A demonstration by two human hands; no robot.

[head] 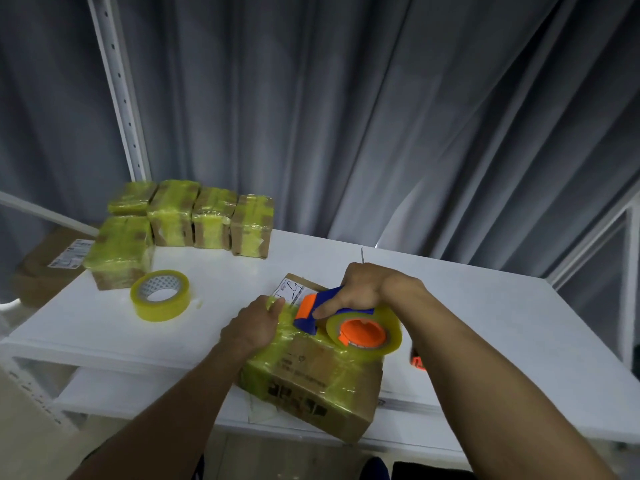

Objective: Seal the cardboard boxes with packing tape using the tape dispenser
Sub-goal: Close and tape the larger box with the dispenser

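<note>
At the near edge of the white counter [467, 306] sits a cardboard box [322, 382], turned at an angle so one corner hangs over the counter's front lip. Its top and sides are already crossed with glossy yellowish tape. On the box's top rests the tape dispenser [341, 318], blue-framed with an orange hub and an orange guard, a roll of clear-yellow tape mounted on it. The right hand [363, 289] is wrapped around the dispenser's handle, fingers closed on it, pressing its front end against the box. Just left of the dispenser, the left hand [256, 323] lies palm-down on the box's top, fingers curled over the far-left edge, holding the box steady rather than gripping anything else. A white label [292, 289] shows on the box's far corner, beyond the fingertips. Left of the box, well apart from it, a spare tape roll [160, 295] lies flat on the counter. Farther back and left of the box stands a cluster of taped boxes [187, 220], five by my count, though the blur makes that uncertain.
</note>
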